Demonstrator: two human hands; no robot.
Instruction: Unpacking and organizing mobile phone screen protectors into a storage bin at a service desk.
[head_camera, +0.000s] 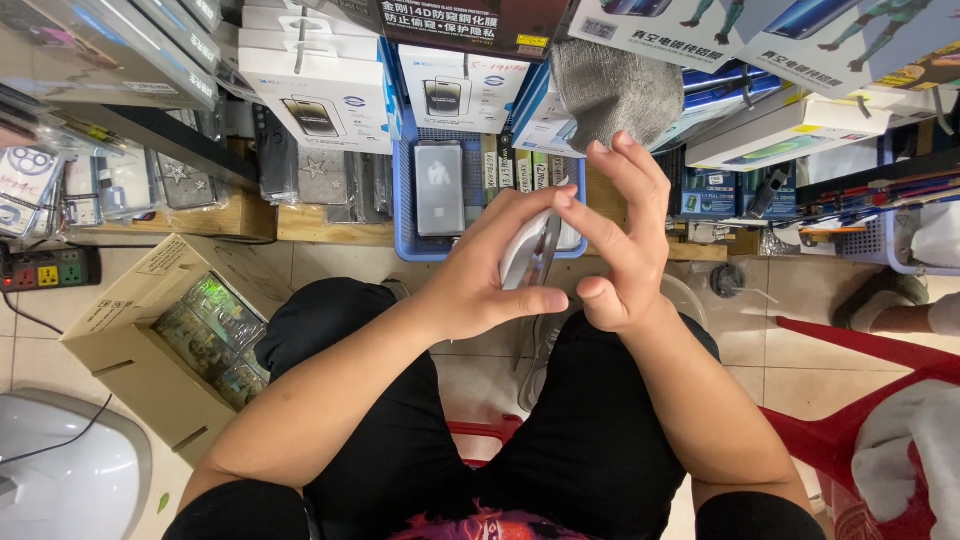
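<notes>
Here, left hand (480, 280) clamped round a slim white phone (528, 255), right hand (620, 250) spread, fingertips barely touching; could slip to tiled floor (330, 262).

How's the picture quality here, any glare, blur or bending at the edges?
Head view: even indoor light with soft shadows; both hands, left hand and right hand, are sharp around the white phone. Glare streaks the clear packets top left and the shiny packs in the cardboard box. Wide-angle bending tilts the shelves outward near the corners.
</notes>
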